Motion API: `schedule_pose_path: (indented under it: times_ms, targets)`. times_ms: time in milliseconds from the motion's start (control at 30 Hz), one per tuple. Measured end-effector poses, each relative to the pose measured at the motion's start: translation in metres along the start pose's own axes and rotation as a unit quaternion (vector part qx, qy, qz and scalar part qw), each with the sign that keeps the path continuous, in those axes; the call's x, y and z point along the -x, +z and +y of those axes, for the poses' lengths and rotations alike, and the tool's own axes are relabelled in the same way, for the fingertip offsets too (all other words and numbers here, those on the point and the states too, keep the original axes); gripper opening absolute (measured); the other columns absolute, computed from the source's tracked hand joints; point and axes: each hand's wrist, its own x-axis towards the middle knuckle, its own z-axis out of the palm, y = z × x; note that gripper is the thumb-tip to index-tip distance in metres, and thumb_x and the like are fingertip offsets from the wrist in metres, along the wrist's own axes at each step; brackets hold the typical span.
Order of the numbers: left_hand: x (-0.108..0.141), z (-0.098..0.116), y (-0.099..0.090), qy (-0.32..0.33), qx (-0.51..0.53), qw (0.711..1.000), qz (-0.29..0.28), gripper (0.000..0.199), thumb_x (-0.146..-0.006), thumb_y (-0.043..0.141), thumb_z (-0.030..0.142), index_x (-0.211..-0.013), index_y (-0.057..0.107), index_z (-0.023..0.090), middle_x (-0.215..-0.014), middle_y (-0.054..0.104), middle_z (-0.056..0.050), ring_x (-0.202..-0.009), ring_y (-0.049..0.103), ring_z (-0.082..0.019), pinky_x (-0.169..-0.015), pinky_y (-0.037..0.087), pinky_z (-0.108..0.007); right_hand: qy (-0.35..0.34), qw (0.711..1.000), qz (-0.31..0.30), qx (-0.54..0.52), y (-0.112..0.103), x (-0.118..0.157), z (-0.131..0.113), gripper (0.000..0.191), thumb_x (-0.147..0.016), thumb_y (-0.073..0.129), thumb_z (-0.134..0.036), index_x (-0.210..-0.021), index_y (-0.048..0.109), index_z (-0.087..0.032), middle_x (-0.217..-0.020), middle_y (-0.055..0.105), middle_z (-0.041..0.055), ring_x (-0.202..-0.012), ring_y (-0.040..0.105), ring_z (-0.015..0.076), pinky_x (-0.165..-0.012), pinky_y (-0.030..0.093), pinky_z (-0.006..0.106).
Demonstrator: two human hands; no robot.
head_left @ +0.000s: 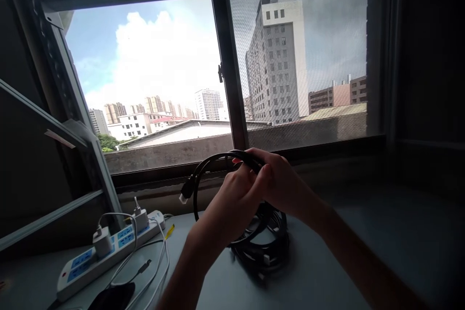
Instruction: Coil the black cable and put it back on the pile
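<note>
A looped black cable [214, 157] is raised over the table, gripped by both of my hands. My left hand [241, 186] has its fingers wrapped round the loop. Pressed against it from the other side, my right hand [278, 174] is closed on the same cable at the top of the bend. One end, a black connector [188, 187] with a pale tip that looks like an HDMI plug, hangs free to the left. Beneath my hands lies a pile of coiled black cables [254, 254] with several plugs. My hands hide part of the held loop and the pile.
A white power strip [119, 247] with blue sockets and two white chargers stands at the left. White cords, a small plug [144, 266] and a dark object [112, 296] lie beside it. Metal shelf posts [105, 174] and a window [232, 82] are behind.
</note>
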Motion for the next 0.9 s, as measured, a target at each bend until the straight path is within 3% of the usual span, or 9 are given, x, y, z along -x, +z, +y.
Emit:
schedule_pose_path:
  times_ms: [200, 333, 567, 900]
  targets:
    - [-0.0017, -0.0023, 0.003, 0.003, 0.013, 1.0, 0.02, 0.029, -0.086, 0.034, 0.042, -0.076, 0.044, 0.016, -0.065, 0.048, 0.001, -0.075, 0.048, -0.015, -0.065, 0.037, -0.024, 0.004, 1.0, 0.017, 0.017, 0.0026, 0.0019, -0.0006, 0.025, -0.071, 0.046, -0.015, -0.093, 0.059, -0.016, -0.062, 0.06, -0.0013, -0.068, 0.058, 0.0122, -0.062, 0.044, 0.021]
    - [-0.0027, -0.0026, 0.0064, 0.008, 0.026, 0.999, 0.031, 0.028, -0.085, 0.034, 0.041, -0.074, 0.042, 0.017, -0.059, 0.044, 0.002, -0.075, 0.048, -0.016, -0.064, 0.038, -0.024, 0.006, 0.999, 0.028, 0.035, 0.0015, 0.0006, 0.0012, 0.026, -0.071, 0.048, -0.013, -0.094, 0.06, -0.017, -0.063, 0.06, -0.0015, -0.06, 0.056, 0.0099, -0.054, 0.042, 0.018]
    - [-0.0023, -0.0008, 0.0067, -0.002, 0.017, 0.999, 0.036, 0.028, -0.085, 0.034, 0.042, -0.071, 0.038, 0.017, -0.068, 0.048, 0.0, -0.069, 0.046, -0.013, -0.06, 0.036, -0.023, 0.01, 0.999, 0.032, 0.039, 0.0031, 0.0001, 0.0032, 0.029, -0.07, 0.048, -0.013, -0.096, 0.06, -0.017, -0.063, 0.061, -0.0018, -0.063, 0.057, 0.0108, -0.058, 0.043, 0.019]
    - [-0.0017, -0.0014, 0.0066, -0.004, 0.031, 0.999, 0.035, 0.028, -0.084, 0.036, 0.04, -0.066, 0.037, 0.018, -0.056, 0.041, 0.002, -0.077, 0.049, -0.017, -0.061, 0.037, -0.023, 0.022, 0.998, 0.033, 0.04, 0.0023, 0.0013, 0.0021, 0.028, -0.07, 0.05, -0.014, -0.096, 0.06, -0.018, -0.062, 0.062, -0.0011, -0.063, 0.058, 0.0118, -0.058, 0.044, 0.02]
